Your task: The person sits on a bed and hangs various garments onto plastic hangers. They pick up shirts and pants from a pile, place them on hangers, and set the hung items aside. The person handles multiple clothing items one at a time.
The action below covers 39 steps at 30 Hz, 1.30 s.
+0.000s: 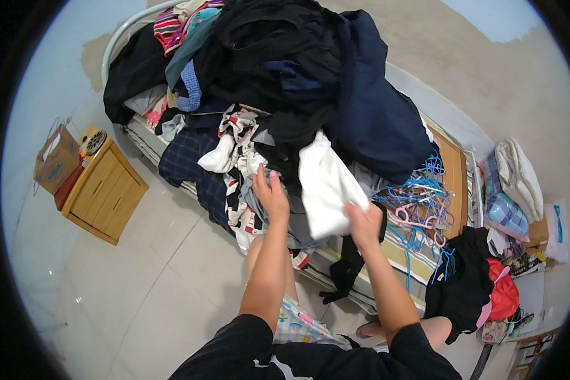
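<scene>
A white piece of cloth (326, 187), perhaps a garment, hangs from my right hand (364, 223), whose fingers are closed on its lower right corner. Its upper end reaches up to the dark clothes. My left hand (272, 197) is raised to the left of it with fingers stretched out, holding nothing. Beneath that hand lie a white, red and black patterned garment (237, 130) and grey cloth (304, 229). Dark plaid fabric (190, 161) spreads further left. A big heap of black clothes (266, 38) and a navy garment (373, 114) rises behind.
The clothes lie on a bed with a striped sheet (396, 272). Tangled blue and pink hangers (421, 202) are to the right. A wooden drawer cabinet (104, 190) stands left, a cardboard box (58, 158) beside it. Black clothing (459, 278) and a red bag (503, 291) lie at the right.
</scene>
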Each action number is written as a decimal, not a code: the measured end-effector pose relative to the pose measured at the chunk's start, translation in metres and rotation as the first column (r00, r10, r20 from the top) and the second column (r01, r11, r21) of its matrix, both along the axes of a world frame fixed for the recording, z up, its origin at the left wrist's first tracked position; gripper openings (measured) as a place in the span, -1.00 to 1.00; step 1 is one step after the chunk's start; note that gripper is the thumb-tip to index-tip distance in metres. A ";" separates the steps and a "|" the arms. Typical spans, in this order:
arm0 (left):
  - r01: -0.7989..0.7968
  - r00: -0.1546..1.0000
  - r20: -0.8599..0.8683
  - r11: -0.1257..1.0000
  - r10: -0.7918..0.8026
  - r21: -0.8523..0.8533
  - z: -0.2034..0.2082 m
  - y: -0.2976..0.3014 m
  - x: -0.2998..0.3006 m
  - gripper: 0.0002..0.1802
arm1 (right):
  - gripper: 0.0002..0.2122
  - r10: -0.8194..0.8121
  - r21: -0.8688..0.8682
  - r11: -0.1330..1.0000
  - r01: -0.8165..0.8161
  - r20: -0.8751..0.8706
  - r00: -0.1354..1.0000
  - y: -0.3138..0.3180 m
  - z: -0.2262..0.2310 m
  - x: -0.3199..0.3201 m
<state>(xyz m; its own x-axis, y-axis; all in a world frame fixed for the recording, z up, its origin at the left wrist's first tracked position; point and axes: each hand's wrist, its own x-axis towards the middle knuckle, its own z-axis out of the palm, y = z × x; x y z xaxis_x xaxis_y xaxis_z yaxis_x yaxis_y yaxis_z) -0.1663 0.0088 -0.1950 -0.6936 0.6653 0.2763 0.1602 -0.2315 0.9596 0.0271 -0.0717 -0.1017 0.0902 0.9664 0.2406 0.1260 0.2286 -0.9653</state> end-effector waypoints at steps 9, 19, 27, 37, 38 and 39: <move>-0.204 0.903 -0.354 0.967 0.245 0.150 0.018 -0.031 0.015 -0.21 | -0.44 -0.208 0.036 0.976 0.214 -0.129 0.970 -0.177 0.035 0.106; 0.038 0.859 -0.510 0.999 -0.048 -0.030 0.009 -0.037 0.015 -0.58 | -0.73 -0.312 -0.170 0.939 0.301 -0.790 0.528 -0.231 0.051 0.173; -0.360 0.932 -0.085 0.929 0.353 -0.086 -0.015 -0.018 -0.023 -0.67 | -0.52 -0.608 0.378 0.787 0.488 0.611 0.507 -0.142 -0.032 0.168; 0.233 0.550 -0.830 0.971 -0.087 0.053 0.050 -0.079 0.044 -0.48 | -0.58 -0.225 0.190 0.974 0.122 0.865 0.449 0.038 -0.047 0.034; 0.189 0.566 -0.814 0.982 -0.131 -0.027 0.046 -0.072 0.047 -0.44 | -0.63 -0.094 0.030 0.991 0.130 0.847 0.524 0.052 -0.043 0.039; 0.082 0.561 -0.820 0.993 -0.114 -0.083 0.041 -0.065 0.045 -0.40 | -0.68 0.031 -0.132 0.983 0.125 0.800 0.599 0.061 -0.043 0.045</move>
